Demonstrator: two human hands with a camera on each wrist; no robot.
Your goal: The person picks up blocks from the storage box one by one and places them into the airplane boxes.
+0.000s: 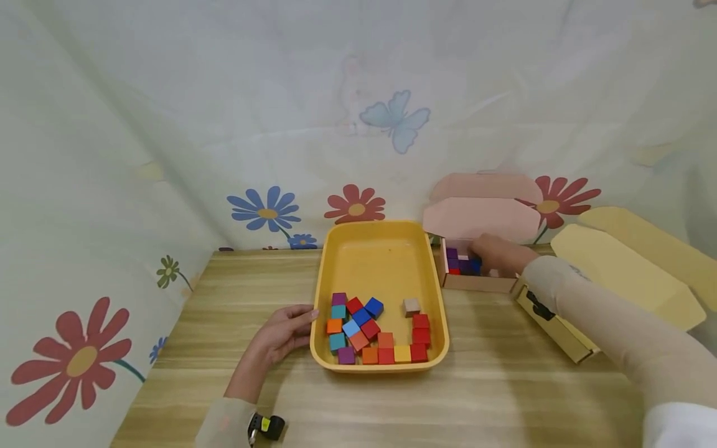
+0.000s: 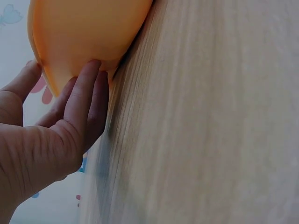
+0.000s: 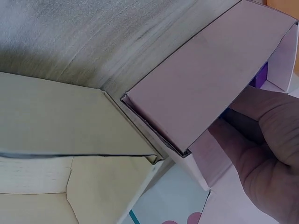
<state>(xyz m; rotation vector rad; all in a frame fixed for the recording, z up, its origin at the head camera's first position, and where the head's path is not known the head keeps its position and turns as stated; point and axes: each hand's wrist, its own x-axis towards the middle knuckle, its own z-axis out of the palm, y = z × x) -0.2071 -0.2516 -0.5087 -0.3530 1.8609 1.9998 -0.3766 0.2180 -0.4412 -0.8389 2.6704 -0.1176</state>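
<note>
My left hand (image 1: pixel 282 331) rests against the left side of a yellow plastic tray (image 1: pixel 381 229). In the left wrist view its thumb is at the rim and its fairly straight fingers touch the outer wall. Coloured cubes, such as a light blue cube (image 1: pixel 351 328), a red cube (image 1: pixel 370 329) and a plain wood cube (image 1: pixel 411 307), lie in the tray's near half. My right hand (image 1: pixel 498 254) reaches into a small pink box (image 1: pixel 482 284) beside a blue cube (image 1: pixel 475 266) and purple cubes (image 1: pixel 452 253). The box wall hides its fingertips in the right wrist view.
The pink box's raised lid (image 1: pixel 482 216) leans at the back by the floral curtain (image 1: pixel 280 93). An opened yellow cardboard box (image 1: pixel 554 320) stands at the right, beneath my right forearm. Everything stands on a wood-grain table (image 1: pixel 246 274).
</note>
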